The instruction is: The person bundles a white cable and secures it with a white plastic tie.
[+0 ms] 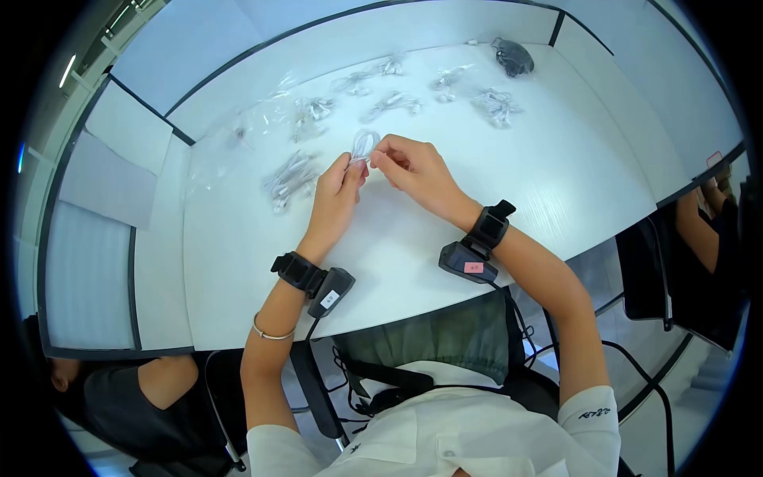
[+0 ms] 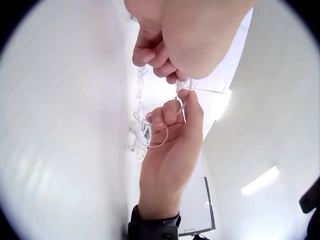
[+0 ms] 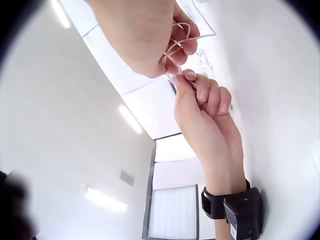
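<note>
In the head view, a white cable (image 1: 366,144) is looped into a small coil at the table's middle. My left hand (image 1: 338,191) pinches it from the left. My right hand (image 1: 421,171) meets the left at the coil, thumb and finger pinching the thin white cord. In the left wrist view, a thin loop of cord (image 2: 166,137) hangs about the right hand's fingers, and the two hands' fingertips are close together. From the right wrist view, the cord (image 3: 200,36) bends out past the right hand's fingers, while the left hand (image 3: 205,100) pinches it below.
A bundle of white cables (image 1: 290,179) lies left of the hands. Several more bundles, such as this white cable bundle (image 1: 497,105), spread behind, among clear plastic bags (image 1: 266,119). A dark bundle (image 1: 513,57) sits at the back right. Low white partitions (image 1: 612,119) border the white table (image 1: 556,183).
</note>
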Available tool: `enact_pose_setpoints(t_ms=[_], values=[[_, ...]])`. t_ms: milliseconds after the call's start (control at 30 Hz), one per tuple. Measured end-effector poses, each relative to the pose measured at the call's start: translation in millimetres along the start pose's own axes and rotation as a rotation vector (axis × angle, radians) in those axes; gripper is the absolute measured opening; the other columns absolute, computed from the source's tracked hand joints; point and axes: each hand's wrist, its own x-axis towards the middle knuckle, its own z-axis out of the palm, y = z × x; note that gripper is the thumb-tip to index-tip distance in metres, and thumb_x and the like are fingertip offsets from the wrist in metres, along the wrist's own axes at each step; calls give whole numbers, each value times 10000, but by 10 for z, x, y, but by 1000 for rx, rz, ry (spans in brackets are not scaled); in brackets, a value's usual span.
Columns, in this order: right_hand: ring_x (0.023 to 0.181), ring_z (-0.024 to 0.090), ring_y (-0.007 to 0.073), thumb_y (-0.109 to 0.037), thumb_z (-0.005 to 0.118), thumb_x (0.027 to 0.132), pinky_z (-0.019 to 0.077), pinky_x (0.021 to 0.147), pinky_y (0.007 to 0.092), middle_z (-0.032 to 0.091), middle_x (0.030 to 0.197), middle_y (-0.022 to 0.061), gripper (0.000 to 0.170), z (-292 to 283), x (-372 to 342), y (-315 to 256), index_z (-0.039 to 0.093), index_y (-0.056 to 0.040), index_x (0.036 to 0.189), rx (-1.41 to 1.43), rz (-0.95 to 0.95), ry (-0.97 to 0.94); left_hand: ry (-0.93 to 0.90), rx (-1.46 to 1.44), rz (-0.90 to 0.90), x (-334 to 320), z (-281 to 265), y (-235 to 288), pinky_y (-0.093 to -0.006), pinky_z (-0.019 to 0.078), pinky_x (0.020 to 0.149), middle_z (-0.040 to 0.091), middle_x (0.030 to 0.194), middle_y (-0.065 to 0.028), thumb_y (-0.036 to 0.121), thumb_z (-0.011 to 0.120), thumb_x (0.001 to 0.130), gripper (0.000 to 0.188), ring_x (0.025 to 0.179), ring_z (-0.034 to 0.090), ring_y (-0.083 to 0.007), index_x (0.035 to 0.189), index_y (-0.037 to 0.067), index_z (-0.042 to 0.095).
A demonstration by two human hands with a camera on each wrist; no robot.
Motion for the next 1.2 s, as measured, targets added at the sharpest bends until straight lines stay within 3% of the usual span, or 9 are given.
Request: enact_pose_setpoints(t_ms=[133, 233, 367, 633, 767, 833, 933, 1033, 1200], values=[[583, 552, 169, -224, 542, 871, 426, 557, 284, 600, 667, 65, 211, 30, 1, 40, 596, -24, 834, -14, -55, -2, -4, -56, -36, -9, 19, -12, -199, 313, 488, 401, 709, 33, 226, 430, 962, 202, 545, 331, -36, 852, 59, 455], [640, 578, 184, -213, 537, 872, 461, 602, 289, 623, 744, 78, 211, 19, -4, 5, 587, -11, 837, -9, -41, -14, -124, -285, -71, 18, 0, -39, -193, 308, 484, 343, 702, 55, 247, 428, 972, 191, 538, 281, -23, 943, 66, 482], [665, 591, 198, -203, 525, 875, 473, 619, 302, 633, 786, 92, 207, 5, 8, 29, 578, -4, 854, -28, -81, -12, -162, -385, -76, 4, 12, 31, -213, 320, 539, 344, 719, 53, 244, 419, 972, 188, 568, 292, -44, 950, 68, 478], [690, 611, 225, -225, 519, 876, 481, 644, 328, 639, 786, 113, 212, 31, -2, -14, 570, -19, 862, -23, -48, -82, -58, -526, -79, -12, 51, 121, -222, 314, 570, 347, 707, 49, 262, 429, 973, 220, 594, 301, -53, 887, 64, 472], [712, 612, 239, -211, 555, 860, 466, 648, 334, 641, 756, 99, 193, 20, 0, -10, 586, -24, 824, -104, -130, -76, -53, -702, -121, 9, 10, 26, -220, 306, 558, 345, 689, 49, 268, 446, 966, 228, 594, 309, -53, 876, 62, 486], [719, 608, 211, -193, 578, 849, 439, 690, 324, 641, 740, 79, 182, -6, 5, -58, 596, -20, 797, -179, -154, -80, -37, -605, -95, 34, -6, 18, -216, 298, 551, 343, 681, 50, 258, 449, 963, 215, 589, 309, -52, 888, 60, 488], [701, 614, 235, -194, 607, 825, 417, 767, 347, 655, 740, 78, 166, -22, 12, -43, 616, -36, 775, -327, -332, 4, -2, -540, -99, 27, -1, 15, -213, 290, 544, 335, 669, 52, 244, 451, 960, 201, 579, 304, -52, 912, 53, 492], [673, 614, 229, -195, 622, 813, 393, 822, 348, 654, 709, 69, 157, -24, 11, -5, 619, -42, 779, -355, -378, 11, 31, -485, -77, 7, 5, 57, -213, 286, 539, 323, 658, 54, 234, 449, 958, 198, 569, 296, -52, 948, 42, 498], [652, 617, 214, -187, 631, 805, 403, 811, 329, 646, 654, 51, 144, -16, 27, 34, 623, -49, 764, -163, -103, -121, -42, -476, -38, -4, -6, 76, -211, 268, 527, 305, 647, 53, 239, 428, 963, 232, 561, 276, -52, 1016, 26, 500]])
